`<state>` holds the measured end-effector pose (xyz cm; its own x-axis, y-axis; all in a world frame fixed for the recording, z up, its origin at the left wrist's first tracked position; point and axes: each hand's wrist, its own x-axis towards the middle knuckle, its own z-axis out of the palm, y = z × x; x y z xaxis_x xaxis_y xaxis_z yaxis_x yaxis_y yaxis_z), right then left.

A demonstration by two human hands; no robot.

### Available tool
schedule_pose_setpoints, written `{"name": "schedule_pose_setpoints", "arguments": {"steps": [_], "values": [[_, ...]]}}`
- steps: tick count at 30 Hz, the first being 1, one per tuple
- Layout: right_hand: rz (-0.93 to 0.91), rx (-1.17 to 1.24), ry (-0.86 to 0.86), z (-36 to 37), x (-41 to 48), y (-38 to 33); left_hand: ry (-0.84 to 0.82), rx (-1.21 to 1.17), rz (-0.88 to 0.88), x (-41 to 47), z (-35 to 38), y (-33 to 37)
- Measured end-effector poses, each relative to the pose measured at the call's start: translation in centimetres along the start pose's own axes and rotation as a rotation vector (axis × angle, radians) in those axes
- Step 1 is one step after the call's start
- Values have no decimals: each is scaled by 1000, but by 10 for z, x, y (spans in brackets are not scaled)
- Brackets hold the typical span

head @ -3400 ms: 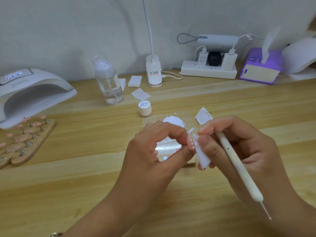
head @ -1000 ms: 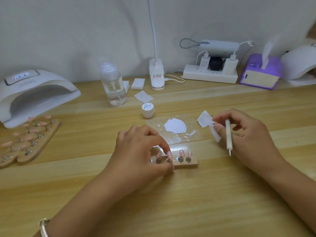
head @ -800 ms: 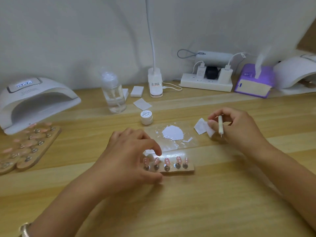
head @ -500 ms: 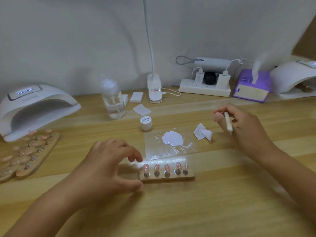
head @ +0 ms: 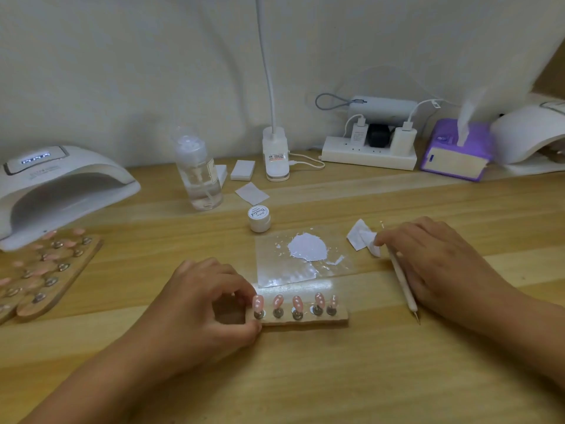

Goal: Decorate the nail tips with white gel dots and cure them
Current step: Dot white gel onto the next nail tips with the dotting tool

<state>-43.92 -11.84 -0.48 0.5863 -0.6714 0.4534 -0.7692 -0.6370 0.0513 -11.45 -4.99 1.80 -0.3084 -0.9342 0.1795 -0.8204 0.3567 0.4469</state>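
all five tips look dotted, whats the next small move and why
Probably lift the holder and carry it left toward the curing lamp. All five nail tips on it seem to carry white dots, the left hand grips its left end, and the lamp's display is lit. The dotting tool lies along the table at the right hand, so dotting looks finished.

Our left hand (head: 198,313) hides the left end of the holder (head: 305,319), and we cannot tell whether our right hand (head: 443,264) grips the dotting tool (head: 403,283).
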Motion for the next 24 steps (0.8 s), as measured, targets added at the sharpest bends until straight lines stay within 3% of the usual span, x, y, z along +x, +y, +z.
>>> {"name": "schedule_pose_setpoints", "arguments": {"steps": [14, 24], "values": [[-37, 8, -53, 4, 0, 3, 22, 49, -6, -10, 5, 2], [-39, 70, 43, 3, -3, -1, 42, 47, -11, -12, 7, 4]]}}
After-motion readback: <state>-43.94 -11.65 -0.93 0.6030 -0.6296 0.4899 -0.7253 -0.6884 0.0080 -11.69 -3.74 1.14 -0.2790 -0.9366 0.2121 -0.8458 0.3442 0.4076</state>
